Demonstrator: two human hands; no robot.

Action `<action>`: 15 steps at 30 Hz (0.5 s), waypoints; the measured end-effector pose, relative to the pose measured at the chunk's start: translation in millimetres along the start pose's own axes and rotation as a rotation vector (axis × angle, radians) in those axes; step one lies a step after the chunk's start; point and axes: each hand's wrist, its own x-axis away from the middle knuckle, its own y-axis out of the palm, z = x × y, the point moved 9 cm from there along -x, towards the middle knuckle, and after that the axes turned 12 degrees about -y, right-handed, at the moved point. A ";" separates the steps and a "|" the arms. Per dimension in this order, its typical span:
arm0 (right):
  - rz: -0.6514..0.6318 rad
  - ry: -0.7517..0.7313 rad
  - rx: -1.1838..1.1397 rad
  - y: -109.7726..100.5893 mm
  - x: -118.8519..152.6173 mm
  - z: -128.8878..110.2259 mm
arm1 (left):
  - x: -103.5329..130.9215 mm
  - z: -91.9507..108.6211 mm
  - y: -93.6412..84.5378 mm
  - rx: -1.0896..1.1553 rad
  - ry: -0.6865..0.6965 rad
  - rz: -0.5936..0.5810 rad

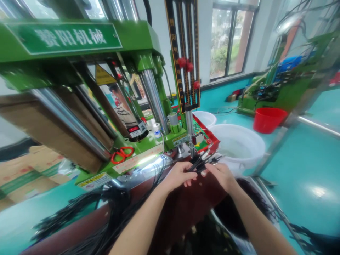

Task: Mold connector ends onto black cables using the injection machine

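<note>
Both hands are at a bundle of black cables (202, 162) with metallic tips, over a dark red bench top (192, 198). My left hand (180, 175) is closed around the bundle from the left, thumb along the cables. From the right, my right hand (221, 174) pinches the same bundle near its tips with thumb and fingers. The tips point up and to the right, beside a metal post of the green machine (148, 141). More black cables (117, 205) trail along the bench to the left of my left forearm.
Orange-handled scissors (122, 155) lie on the machine's base. A white tub (239, 145) stands beyond my right hand, and a red bucket (268, 119) farther back. Cardboard boxes (29, 173) are at the left. Another person (124, 111) shows behind the machine's columns.
</note>
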 end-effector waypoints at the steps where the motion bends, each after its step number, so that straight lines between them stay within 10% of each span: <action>1: 0.030 -0.010 0.001 -1.9 1.2 0.7 | -1.0 -0.3 0.9 -0.013 -0.002 -0.014; 11: 0.559 -0.105 -0.436 -20.0 12.0 14.1 | -1.1 3.2 -0.1 0.099 -0.018 -0.090; 15: 0.537 -0.128 -0.488 -21.1 4.4 19.0 | 2.0 4.1 3.3 0.061 0.001 -0.095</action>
